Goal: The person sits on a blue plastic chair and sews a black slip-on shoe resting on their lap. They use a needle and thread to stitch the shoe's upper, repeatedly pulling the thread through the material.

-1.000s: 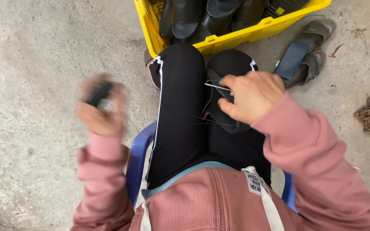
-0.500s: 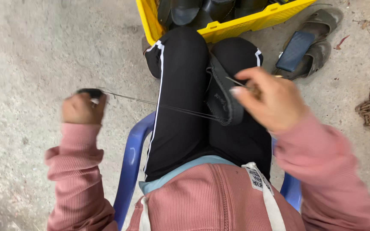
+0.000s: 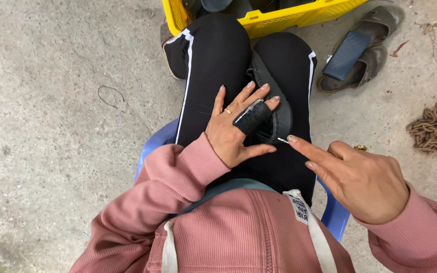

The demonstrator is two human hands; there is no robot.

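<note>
A dark shoe [image 3: 279, 119] lies on my lap between my thighs in black trousers. My left hand [image 3: 233, 129] rests flat on the shoe with its fingers spread. A black guard [image 3: 251, 117] covers its index finger, and a ring sits on another finger. My right hand [image 3: 360, 179] is to the right of the shoe. Its outstretched fingertips pinch a thin pale needle [image 3: 282, 140] whose tip points at the shoe's near end. Any thread is too fine to make out.
I sit on a blue plastic chair [image 3: 155, 146] on a concrete floor. A yellow crate [image 3: 274, 17] of dark shoes stands in front of my knees. Worn sandals [image 3: 365, 65] with a dark flat case on them lie at the right, beside a rusty chain [image 3: 436, 126]. A wire loop [image 3: 111, 95] lies at the left.
My left hand came back from out at the left, where it was pulling thread taut, and now lies on the shoe. My right hand drew back toward my right side.
</note>
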